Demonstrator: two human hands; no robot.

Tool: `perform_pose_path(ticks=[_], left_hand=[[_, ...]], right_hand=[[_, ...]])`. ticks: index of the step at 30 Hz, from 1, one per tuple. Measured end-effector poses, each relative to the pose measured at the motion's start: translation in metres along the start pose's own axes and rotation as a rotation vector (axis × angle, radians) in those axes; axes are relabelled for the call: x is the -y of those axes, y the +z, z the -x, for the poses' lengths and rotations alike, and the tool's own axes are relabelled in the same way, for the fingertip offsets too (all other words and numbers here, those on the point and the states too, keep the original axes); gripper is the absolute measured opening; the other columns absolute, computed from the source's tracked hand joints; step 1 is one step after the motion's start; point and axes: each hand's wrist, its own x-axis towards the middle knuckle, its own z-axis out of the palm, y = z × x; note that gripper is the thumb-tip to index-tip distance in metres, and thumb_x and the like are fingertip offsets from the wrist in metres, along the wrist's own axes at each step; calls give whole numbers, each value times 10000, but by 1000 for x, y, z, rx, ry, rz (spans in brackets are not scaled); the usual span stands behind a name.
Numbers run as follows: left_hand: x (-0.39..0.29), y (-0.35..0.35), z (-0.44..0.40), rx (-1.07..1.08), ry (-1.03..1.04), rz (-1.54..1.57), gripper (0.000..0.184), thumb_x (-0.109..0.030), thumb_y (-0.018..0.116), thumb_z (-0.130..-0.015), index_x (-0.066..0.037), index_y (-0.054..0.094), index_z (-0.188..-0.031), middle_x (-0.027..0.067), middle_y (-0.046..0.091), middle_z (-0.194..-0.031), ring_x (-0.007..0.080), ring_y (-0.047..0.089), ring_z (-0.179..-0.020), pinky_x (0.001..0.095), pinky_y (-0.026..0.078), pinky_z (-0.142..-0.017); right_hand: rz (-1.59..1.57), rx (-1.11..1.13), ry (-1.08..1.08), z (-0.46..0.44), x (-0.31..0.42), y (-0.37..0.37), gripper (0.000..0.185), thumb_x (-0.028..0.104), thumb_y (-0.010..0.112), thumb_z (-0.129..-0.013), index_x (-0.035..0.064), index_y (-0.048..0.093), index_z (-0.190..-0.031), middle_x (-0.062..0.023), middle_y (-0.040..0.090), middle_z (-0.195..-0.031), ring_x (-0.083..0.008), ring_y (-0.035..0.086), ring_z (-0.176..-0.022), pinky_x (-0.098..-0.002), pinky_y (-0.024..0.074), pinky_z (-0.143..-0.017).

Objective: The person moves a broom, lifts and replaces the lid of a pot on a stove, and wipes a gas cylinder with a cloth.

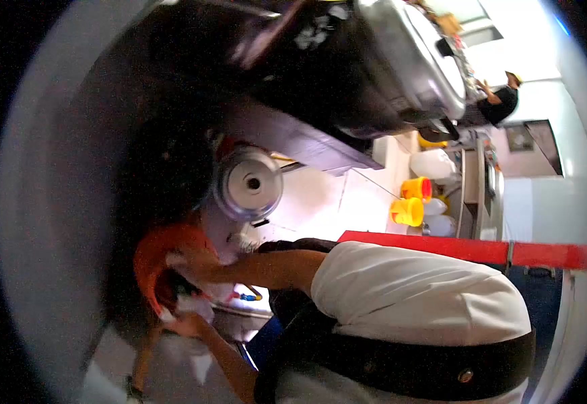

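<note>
Container, red-orange, lies left between right hand at its opening and left hand by its rim, perhaps for steadiness; blurred fingers, grips cannot be told.

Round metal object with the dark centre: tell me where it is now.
In the head view, the round metal object is left of centre, above the orange-red container and well left of the yellow buckets.
</note>
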Motion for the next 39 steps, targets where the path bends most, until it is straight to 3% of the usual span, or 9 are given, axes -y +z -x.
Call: perform_pose_path(ticks=[5, 6, 11, 14, 25, 30, 33, 39], left_hand=[[-39, -15, 48, 23, -149, 26, 507, -198, 545, -901, 52, 335, -1289, 256, 546, -1131, 376, 582, -967, 441, 482, -848], [-36, -13, 37, 24, -134, 4, 504, -200, 546, -900, 53, 339, -1284, 255, 547, -1127, 375, 583, -963, 442, 483, -844], [-8, -5, -74, 71, -35, -138, 491, -207, 554, -894, 54, 355, -1259, 250, 551, -1108, 372, 586, -945, 445, 486, -825], [-12, 4, -87, 120, -47, -168, 484, -212, 559, -890, 55, 365, -1244, 248, 553, -1097, 370, 588, -934, 447, 488, -813], [-40, -16, 56, 32, -212, 25, 459, -228, 575, -876, 59, 401, -1189, 237, 562, -1056, 363, 595, -894, 455, 495, -771], [-16, -18, -17, 18, -146, -71, 449, -235, 583, -870, 61, 417, -1164, 232, 566, -1037, 360, 598, -876, 458, 498, -751], [-3, -9, -92, 26, -137, -180, 443, -239, 588, -867, 62, 427, -1150, 230, 569, -1025, 358, 600, -865, 460, 500, -740], [27, -6, -104, 87, -280, -190, 420, -230, 574, -874, 80, 437, -1122, 244, 560, -1023, 368, 596, -872, 460, 497, -763]], right_hand=[[40, -6, -25, 16, -20, -2, 280, 295, 540, -872, 215, 578, -1137, -146, 562, -1217, -357, 536, -1117, -448, 428, -933], [21, 81, -7, 0, -15, 6, 261, 273, 534, -874, 254, 586, -1130, -136, 562, -1221, -349, 525, -1136, -442, 425, -943], [-139, 240, 23, -68, 23, 42, 264, 268, 524, -881, 225, 586, -1134, -149, 559, -1218, -344, 526, -1135, -447, 423, -942], [-151, 285, 89, -98, 19, 37, 267, 265, 517, -885, 207, 586, -1136, -157, 558, -1216, -342, 528, -1134, -450, 422, -941], [-37, 192, 38, -1, -23, 16, 285, 254, 494, -900, 143, 586, -1145, -187, 552, -1209, -332, 531, -1130, -460, 418, -938], [-88, 348, -11, -34, 8, 46, 296, 249, 483, -906, 114, 586, -1149, -200, 549, -1206, -328, 533, -1128, -465, 417, -937], [-116, 556, 130, -109, 46, 36, 293, 245, 482, -906, 102, 588, -1139, -195, 558, -1187, -326, 539, -1116, -464, 421, -928], [-154, 198, -20, -57, 63, 19, 312, 257, 527, -884, 81, 573, -1137, -174, 573, -1166, -319, 554, -1087, -442, 437, -914]])
